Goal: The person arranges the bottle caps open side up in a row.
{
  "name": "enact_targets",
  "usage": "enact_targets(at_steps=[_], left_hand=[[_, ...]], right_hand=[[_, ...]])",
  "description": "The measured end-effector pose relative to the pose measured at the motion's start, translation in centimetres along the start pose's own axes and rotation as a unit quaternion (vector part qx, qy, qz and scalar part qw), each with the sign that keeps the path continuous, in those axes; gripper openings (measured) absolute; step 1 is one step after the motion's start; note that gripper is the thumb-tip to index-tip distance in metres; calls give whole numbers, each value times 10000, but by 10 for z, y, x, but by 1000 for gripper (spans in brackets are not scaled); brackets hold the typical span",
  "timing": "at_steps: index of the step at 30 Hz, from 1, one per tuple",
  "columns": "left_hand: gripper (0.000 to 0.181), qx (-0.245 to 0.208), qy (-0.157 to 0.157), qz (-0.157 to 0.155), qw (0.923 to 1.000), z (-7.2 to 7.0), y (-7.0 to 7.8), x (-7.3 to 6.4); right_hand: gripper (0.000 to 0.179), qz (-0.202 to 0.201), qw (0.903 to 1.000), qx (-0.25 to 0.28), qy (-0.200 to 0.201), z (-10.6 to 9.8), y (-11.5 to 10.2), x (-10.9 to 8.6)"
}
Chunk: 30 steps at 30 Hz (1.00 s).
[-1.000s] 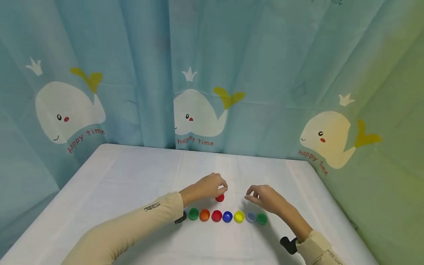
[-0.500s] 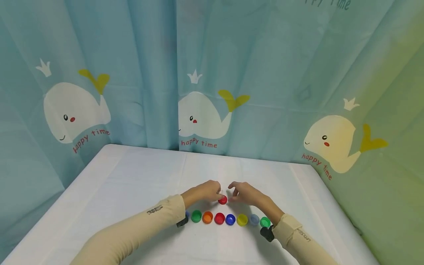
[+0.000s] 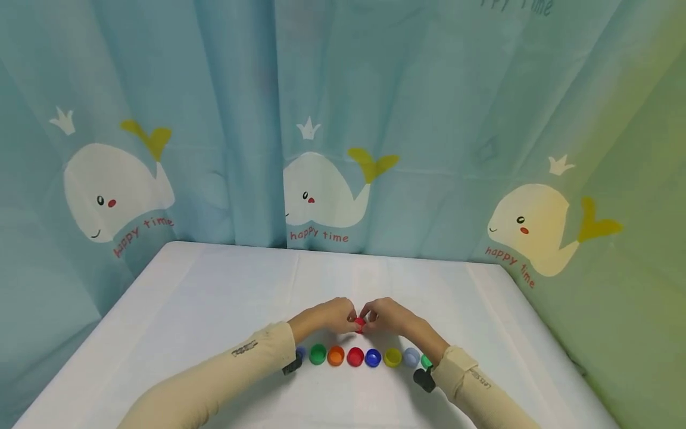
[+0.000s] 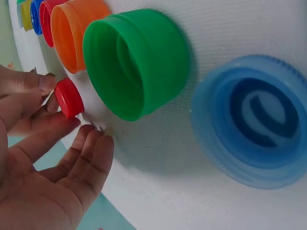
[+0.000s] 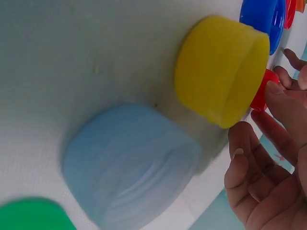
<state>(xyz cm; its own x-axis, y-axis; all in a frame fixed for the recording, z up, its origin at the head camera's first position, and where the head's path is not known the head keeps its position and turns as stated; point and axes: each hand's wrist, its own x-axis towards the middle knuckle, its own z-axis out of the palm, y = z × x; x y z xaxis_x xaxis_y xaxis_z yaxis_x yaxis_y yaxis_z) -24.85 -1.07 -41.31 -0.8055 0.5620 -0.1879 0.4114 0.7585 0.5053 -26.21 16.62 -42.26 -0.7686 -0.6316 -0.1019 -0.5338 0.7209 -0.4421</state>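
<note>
A small red bottle cap (image 3: 359, 325) sits between my two hands, beyond the row of caps. My left hand (image 3: 337, 316) pinches it from the left; in the left wrist view the red cap (image 4: 69, 97) shows between thumb and forefinger, the other fingers spread below. From the right, my right hand (image 3: 390, 316) pinches the same cap between thumb and forefinger, as the right wrist view shows with the cap (image 5: 264, 91) partly hidden by the thumb. The two hands' fingertips nearly meet around it.
A row of coloured caps lies nearer the body: green (image 3: 318, 354), orange (image 3: 336, 356), red (image 3: 355, 357), blue (image 3: 373, 357), yellow (image 3: 393, 357) and pale blue (image 3: 411, 357). Sleeves partly cover the end ones. A white cloth (image 3: 241, 286) covers the table, with a whale-print curtain (image 3: 429, 119) behind.
My right hand has moved left from beyond the yellow cap to the small red cap and now grips it. My left hand has lowered slightly and stays at the cap.
</note>
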Motion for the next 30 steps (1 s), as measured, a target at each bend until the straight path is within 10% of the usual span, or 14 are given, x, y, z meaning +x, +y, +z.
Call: enact_targets(at_steps=[30], left_hand=[[18,-1170,204,536,9915,-6,-2,0]], right_hand=[[12,447,9926,1104,244,-7,2,-11]])
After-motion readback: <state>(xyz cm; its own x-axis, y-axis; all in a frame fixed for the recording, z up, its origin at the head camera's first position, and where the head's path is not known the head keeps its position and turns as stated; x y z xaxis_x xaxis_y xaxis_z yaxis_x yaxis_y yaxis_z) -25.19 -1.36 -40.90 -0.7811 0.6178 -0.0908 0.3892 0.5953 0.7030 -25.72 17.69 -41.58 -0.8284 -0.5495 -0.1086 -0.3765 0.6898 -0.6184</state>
